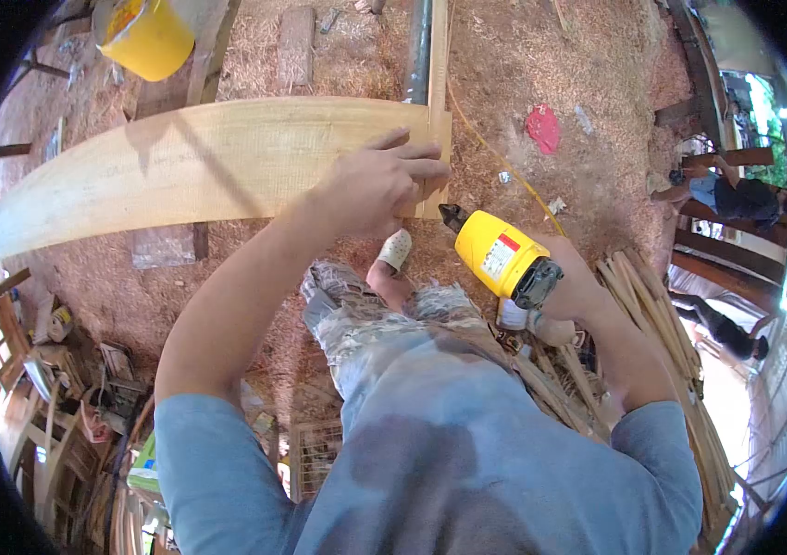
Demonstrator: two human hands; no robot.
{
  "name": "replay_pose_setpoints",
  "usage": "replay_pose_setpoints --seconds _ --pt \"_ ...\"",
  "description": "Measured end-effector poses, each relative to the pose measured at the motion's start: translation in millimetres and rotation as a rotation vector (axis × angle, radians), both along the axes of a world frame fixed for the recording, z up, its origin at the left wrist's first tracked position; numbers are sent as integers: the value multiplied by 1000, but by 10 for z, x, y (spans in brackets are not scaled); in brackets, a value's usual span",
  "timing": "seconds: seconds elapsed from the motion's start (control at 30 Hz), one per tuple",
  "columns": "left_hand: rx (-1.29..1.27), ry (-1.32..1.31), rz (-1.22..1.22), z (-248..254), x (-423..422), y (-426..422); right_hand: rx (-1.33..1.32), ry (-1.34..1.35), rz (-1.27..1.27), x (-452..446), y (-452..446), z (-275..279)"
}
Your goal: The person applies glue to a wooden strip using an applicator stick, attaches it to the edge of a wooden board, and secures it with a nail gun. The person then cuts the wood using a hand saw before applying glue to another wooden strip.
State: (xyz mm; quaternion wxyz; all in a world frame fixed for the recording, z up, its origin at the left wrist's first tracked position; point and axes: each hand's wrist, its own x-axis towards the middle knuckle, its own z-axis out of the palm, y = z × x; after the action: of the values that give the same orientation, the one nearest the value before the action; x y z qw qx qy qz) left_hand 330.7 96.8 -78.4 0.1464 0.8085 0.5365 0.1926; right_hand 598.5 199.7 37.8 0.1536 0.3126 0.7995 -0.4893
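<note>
A long pale wooden board (pixel 264 153), curved along its left part, lies across in front of me. My left hand (pixel 377 185) rests over its right end with the fingers stretched and apart, reaching to a narrow wooden strip (pixel 439 83) that meets the board there. My thumb is mostly hidden. My right hand (pixel 571 277) is closed round the handle of a yellow nail gun (pixel 497 252). Its dark nose points up and left, close to the board's lower right corner. The handle is largely hidden behind the tool body.
A yellow bucket (pixel 148 42) stands at upper left. A dark pipe (pixel 418 55) runs beside the strip. An orange hose (pixel 504 159) crosses the shavings-covered ground past a red scrap (pixel 543 129). Stacked wooden strips (pixel 657 324) lie at right; two people (pixel 745 196) are farther off.
</note>
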Motion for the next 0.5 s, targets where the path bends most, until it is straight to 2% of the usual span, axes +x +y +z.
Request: replay_pose_setpoints --seconds 0.07,0.3,0.5 --pt "-94 15 -42 9 -7 5 16 -38 35 -57 0 54" --pt "-41 -59 0 -44 3 -18 81 -61 135 -260 -25 182" --pt "-93 20 -30 39 -11 -12 70 -49 124 -316 -37 183"
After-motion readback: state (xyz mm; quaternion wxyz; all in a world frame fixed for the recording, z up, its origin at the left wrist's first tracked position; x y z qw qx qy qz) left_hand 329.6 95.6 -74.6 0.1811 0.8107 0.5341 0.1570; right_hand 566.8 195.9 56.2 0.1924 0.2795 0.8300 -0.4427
